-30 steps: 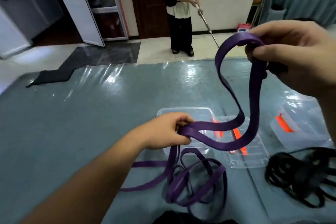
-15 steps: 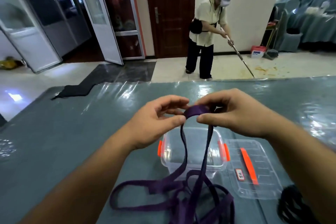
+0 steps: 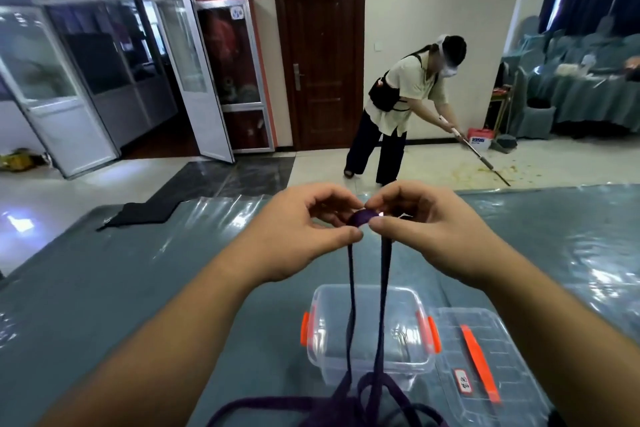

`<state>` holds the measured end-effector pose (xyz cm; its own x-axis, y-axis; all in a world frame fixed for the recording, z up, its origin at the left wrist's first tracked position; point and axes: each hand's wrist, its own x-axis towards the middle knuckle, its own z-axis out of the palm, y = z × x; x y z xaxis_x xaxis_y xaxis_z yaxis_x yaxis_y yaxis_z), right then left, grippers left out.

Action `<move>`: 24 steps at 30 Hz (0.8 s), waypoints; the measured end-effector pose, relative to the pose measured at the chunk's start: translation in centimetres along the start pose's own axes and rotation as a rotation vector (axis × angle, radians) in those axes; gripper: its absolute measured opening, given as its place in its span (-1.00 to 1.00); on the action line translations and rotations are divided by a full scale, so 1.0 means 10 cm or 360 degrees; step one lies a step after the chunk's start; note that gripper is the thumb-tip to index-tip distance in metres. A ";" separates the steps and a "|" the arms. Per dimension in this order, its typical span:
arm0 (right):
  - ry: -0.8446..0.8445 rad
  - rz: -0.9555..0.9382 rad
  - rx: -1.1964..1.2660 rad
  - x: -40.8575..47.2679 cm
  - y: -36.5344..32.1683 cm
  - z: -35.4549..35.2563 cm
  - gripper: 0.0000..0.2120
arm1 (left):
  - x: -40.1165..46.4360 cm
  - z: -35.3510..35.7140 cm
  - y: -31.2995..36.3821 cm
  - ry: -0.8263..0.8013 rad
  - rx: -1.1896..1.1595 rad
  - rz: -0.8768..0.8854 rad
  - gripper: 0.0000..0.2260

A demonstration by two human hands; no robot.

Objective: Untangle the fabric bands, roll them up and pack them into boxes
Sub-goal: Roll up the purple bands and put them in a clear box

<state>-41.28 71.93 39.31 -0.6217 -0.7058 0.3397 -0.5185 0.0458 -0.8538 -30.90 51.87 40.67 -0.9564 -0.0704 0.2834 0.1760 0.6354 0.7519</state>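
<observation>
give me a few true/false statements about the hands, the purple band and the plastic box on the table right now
1. Both hands, left hand and right hand, pinch the purple band. True.
2. The clear box has its lid on. False: it is open; the lid lies beside it on the table.
3. Two strands hang from the hands toward the box. True.
4. The box latches are blue. False: they are orange.
5. The band is already packed inside the box. False: the hands hold it.

Bright, even indoor light, white glare patches on the plastic-covered table [image 3: 104, 288] and glossy floor [image 3: 20, 224], strong wide-angle bending at the frame edges, soft shadows, slight softness overall, dark purple band [image 3: 363, 218] losing detail.
</observation>
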 end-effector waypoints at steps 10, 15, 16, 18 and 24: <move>-0.0019 0.0185 0.0875 0.17 -0.08 0.11 -0.54 | 0.20 -0.10 0.25 0.0131 -0.0675 0.0122 -0.79; -0.0016 0.0408 0.0922 0.26 -0.24 0.03 -0.70 | 0.28 -0.18 0.35 0.0187 -0.0419 0.0227 -0.80; 0.0001 0.0428 0.0887 0.28 -0.25 0.01 -0.69 | 0.29 -0.21 0.34 0.0187 -0.0321 0.0265 -0.78; 0.0004 0.0443 0.0815 0.31 -0.26 -0.02 -0.65 | 0.33 -0.27 0.33 0.0183 -0.0031 0.0396 -0.72; -0.0026 0.0443 0.0643 0.34 -0.32 -0.07 -0.64 | 0.41 -0.44 0.42 0.0077 0.0708 0.0716 -0.66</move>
<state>-42.13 69.85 43.46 -0.6932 -0.7170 0.0735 -0.0628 -0.0414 -0.9972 -33.05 50.83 47.58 -0.7980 0.2496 0.5485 0.4344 0.8692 0.2364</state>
